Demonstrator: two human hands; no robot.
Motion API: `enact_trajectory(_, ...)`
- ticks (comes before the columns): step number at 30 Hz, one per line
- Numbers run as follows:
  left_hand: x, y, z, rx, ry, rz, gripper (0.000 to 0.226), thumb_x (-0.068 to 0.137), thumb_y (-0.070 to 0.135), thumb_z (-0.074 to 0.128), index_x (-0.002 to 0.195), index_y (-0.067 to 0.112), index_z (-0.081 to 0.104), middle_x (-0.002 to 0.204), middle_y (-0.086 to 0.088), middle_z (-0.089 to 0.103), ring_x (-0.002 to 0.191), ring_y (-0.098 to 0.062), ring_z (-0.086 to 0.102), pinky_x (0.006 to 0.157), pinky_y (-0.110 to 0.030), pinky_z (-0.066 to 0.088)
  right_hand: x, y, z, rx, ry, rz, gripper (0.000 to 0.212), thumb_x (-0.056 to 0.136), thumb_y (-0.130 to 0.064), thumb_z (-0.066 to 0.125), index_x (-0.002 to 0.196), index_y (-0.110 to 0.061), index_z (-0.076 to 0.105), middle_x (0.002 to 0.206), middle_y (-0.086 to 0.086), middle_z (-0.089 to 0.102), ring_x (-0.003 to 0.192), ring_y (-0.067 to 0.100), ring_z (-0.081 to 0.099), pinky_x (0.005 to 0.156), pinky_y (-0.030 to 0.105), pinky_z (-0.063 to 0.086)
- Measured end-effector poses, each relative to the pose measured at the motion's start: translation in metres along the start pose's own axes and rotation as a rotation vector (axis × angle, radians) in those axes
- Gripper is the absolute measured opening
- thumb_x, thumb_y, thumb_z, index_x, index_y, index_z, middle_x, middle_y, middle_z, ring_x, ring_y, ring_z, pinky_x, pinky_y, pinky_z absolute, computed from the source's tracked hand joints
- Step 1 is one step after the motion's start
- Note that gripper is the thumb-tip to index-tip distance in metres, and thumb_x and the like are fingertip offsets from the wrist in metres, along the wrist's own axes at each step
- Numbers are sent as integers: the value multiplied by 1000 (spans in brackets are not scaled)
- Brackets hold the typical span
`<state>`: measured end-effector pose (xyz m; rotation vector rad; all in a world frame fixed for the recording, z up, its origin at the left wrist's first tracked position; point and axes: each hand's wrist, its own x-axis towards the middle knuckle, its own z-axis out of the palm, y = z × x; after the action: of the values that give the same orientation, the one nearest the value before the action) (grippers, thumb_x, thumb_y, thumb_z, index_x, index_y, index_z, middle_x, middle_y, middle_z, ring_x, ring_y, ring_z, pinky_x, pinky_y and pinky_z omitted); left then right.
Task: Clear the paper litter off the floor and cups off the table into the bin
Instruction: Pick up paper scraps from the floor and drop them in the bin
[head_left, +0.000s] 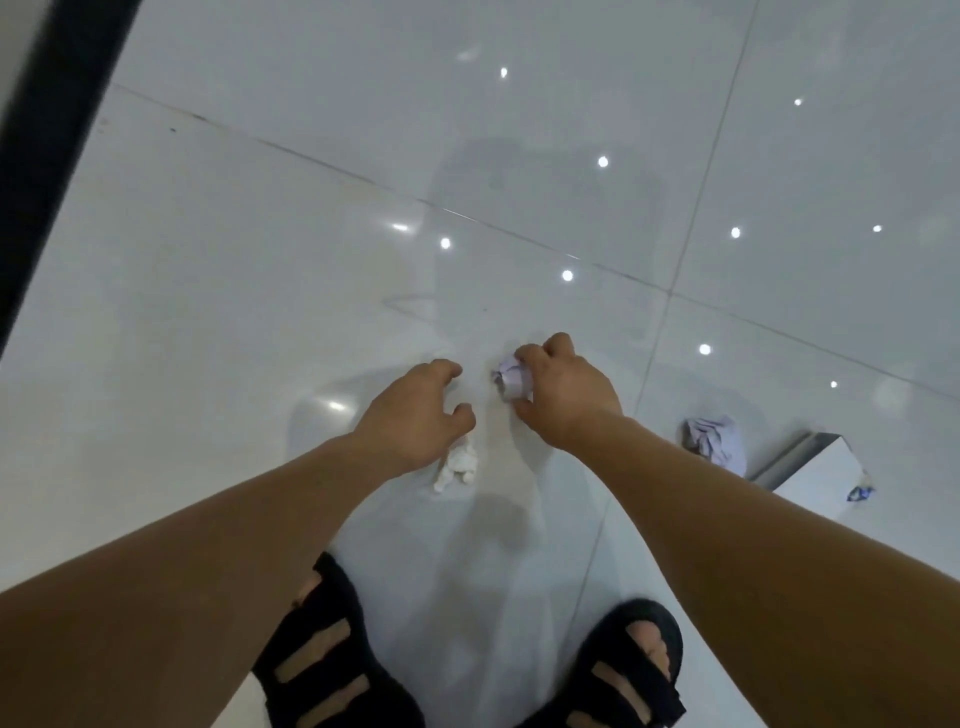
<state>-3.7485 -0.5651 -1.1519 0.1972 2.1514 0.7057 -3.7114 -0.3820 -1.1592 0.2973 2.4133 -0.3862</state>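
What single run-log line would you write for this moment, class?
right hand grips crumpled paper ball | left hand holds nothing, by white paper wad | third wad on floor

Open tile floor ahead, white box right, dark edge far left

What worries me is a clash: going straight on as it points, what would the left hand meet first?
Probably the lilac paper ball in the right hand, if the left hand is level with it.

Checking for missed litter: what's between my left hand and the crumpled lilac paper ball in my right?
Head view: only bare glossy white floor tile separates left hand from paper ball.
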Motion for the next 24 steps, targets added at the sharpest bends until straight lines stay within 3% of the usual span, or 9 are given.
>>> enact_trajectory(3, -4, 3, 2, -86, 21, 11, 55, 88, 39, 60, 138, 22, 44, 136, 2, 53, 118, -16, 53, 97, -30, 42, -5, -2, 1, 74, 48, -18, 43, 88, -25, 61, 129, -20, 51, 114, 5, 54, 95, 27, 60, 75, 34, 49)
enact_trajectory(7, -27, 25, -8, -282, -27, -8, 60, 85, 52, 60, 136, 26, 44, 125, 8, 54, 108, -14, 57, 92, -28, 46, -45, -18, -17, 139, 124, -114, 47, 86, -38, 65, 129, -24, 52, 115, -1, 60, 93, 21, 62, 77, 36, 53)
enact_trajectory(10, -40, 44, -22, -330, -13, 24, 42, 86, 39, 64, 125, 29, 51, 111, 12, 60, 100, -10, 60, 75, -14, 42, -68, -34, -32, 243, 159, -162, 52, 83, -39, 67, 131, -24, 52, 119, -4, 62, 95, 17, 62, 73, 26, 45)
enact_trajectory(14, -46, 45, -45, -294, 30, 26, 38, 84, 34, 69, 116, 24, 53, 106, 9, 57, 91, -6, 55, 66, -9, 37, -78, -42, -34, 374, 166, -104, 65, 82, -48, 69, 139, -27, 45, 127, -9, 56, 97, 11, 61, 75, 23, 45)
enact_trajectory(19, -43, -6, -53, -124, 138, -70, 25, 82, 33, 68, 89, 21, 48, 87, 6, 55, 73, -5, 52, 55, -20, 35, -68, -48, 12, 182, 3, -80, 70, 85, -44, 67, 145, -27, 36, 137, -1, 40, 106, 22, 58, 77, 29, 46)
enact_trajectory(24, -48, -53, -22, -71, 44, -85, 23, 83, 33, 63, 93, 24, 45, 87, 7, 59, 77, -9, 57, 59, -22, 40, -55, -60, 67, 62, -75, -155, 46, 91, -20, 58, 136, -20, 47, 132, 6, 39, 94, 29, 58, 75, 33, 50)
